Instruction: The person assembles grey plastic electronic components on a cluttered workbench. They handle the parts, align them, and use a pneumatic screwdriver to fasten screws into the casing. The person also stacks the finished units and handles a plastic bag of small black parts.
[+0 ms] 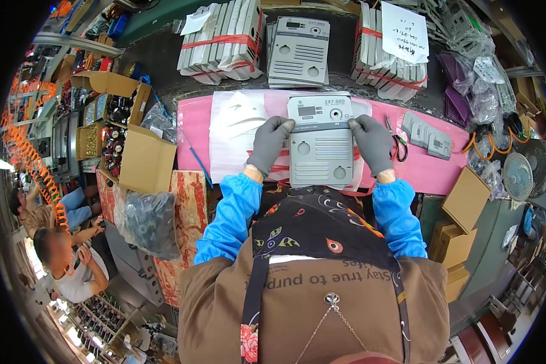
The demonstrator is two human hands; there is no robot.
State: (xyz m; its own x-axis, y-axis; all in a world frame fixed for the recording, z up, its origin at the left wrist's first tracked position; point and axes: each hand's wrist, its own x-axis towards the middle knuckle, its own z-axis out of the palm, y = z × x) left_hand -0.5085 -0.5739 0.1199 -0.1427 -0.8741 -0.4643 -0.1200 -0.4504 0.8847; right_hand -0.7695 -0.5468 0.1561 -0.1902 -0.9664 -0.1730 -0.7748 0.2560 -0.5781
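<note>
In front of me a grey metal front panel (321, 159) with vent slots and two round holes lies on the pink mat. Over its upper part sits a grey-and-white panel label (310, 111) with a display window and a round knob hole. My left hand (269, 145), in a grey glove, pinches the label's lower left corner. My right hand (373, 144), gloved alike, pinches the lower right corner. Whether the label is stuck down, I cannot tell. Right of that hand lie black-handled scissors (399, 145) and a fanned row of similar labels (431, 137).
Behind the pink mat (194, 130) stands a stack of labelled panels (299, 51), between two red-tied panel bundles (222, 42) (389, 51). Cartons (147, 159) and a bag of dark parts (148, 223) are at left. Small fans (519, 175) stand at right. Two people sit far left.
</note>
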